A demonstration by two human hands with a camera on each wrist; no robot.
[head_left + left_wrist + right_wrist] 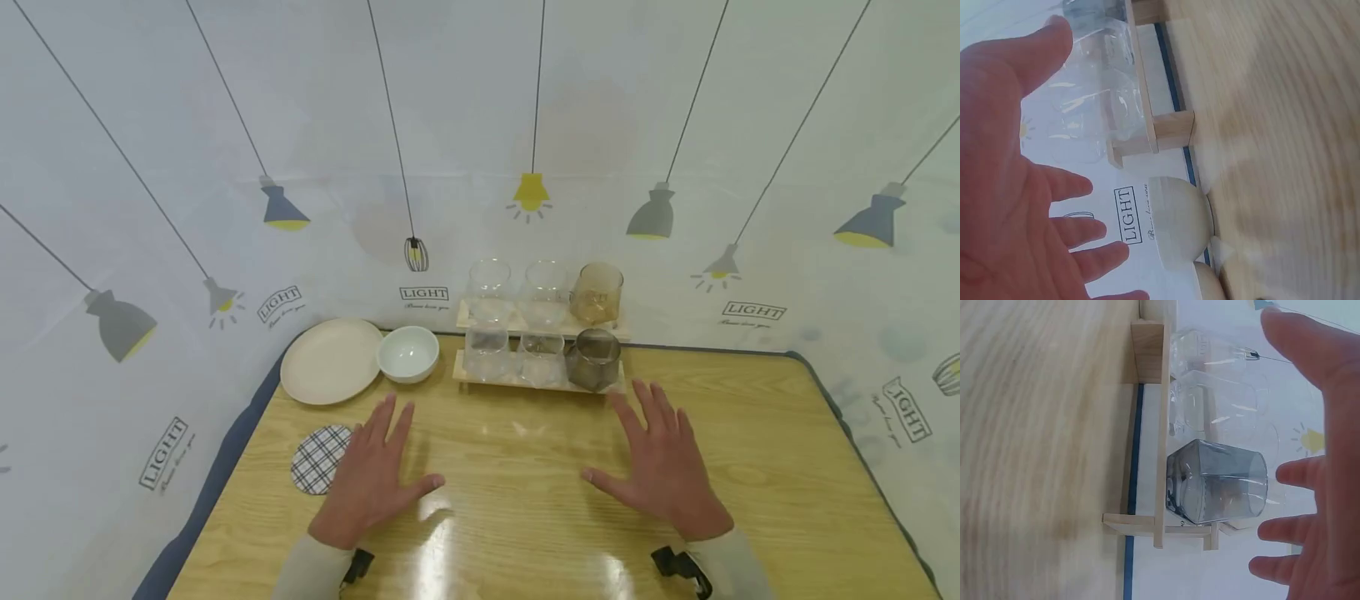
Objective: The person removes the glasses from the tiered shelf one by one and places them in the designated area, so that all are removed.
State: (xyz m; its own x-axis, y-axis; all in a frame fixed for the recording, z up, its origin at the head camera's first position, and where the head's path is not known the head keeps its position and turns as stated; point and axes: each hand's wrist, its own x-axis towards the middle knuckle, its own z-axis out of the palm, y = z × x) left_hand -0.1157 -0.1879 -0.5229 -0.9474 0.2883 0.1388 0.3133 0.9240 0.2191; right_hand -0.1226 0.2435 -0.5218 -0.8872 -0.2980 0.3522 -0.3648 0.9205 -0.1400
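Both hands lie flat over the wooden table [525, 500], fingers spread, holding nothing. My left hand [375, 479] sits beside a plaid coaster [318, 458]; its open palm [1004, 187] fills the left wrist view. My right hand [663, 467] hovers just in front of a two-tier wooden rack [536, 382], its fingers [1322, 487] straight. The rack holds clear glasses [487, 350], a grey glass [592, 358] [1216, 481] on the lower tier and an amber glass [597, 293] on the upper one.
A beige plate [330, 360] and a white bowl [408, 353] [1175, 219] stand at the back left. A lamp-printed cloth [525, 125] hangs behind and around the table. Dark straps show at both wrists.
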